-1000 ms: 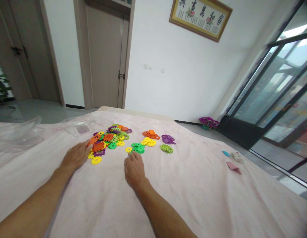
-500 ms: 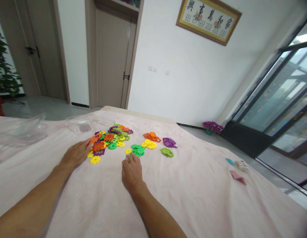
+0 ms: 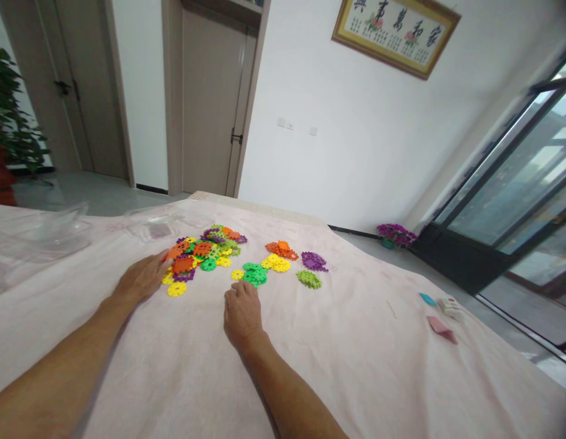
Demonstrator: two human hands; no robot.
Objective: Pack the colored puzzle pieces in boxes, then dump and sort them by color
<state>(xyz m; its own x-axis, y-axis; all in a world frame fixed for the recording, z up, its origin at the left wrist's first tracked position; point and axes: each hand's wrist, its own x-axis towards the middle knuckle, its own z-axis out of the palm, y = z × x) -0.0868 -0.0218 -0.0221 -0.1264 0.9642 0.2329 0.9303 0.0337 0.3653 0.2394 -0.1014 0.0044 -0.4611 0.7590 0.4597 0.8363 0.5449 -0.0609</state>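
Note:
A mixed heap of plastic snowflake discs (image 3: 205,247) in orange, yellow, green and purple lies on a pink cloth (image 3: 356,353). Sorted little groups sit to its right: green (image 3: 254,274), yellow (image 3: 276,263), orange (image 3: 281,249), purple (image 3: 314,261) and light green (image 3: 309,279). My left hand (image 3: 141,277) rests flat at the heap's near left edge, fingers stretched onto the discs. My right hand (image 3: 240,311) lies knuckles up just below the green group, fingers curled down; whatever is under them is hidden.
Clear plastic containers (image 3: 40,235) and a clear lid (image 3: 152,227) stand at the far left of the cloth. Small pink, blue and white items (image 3: 440,311) lie at the right. Doors, a potted plant (image 3: 8,140) and glass doors surround the table.
The view has shifted slightly. Both hands stay almost in place, the right one a little nearer to me below the green group.

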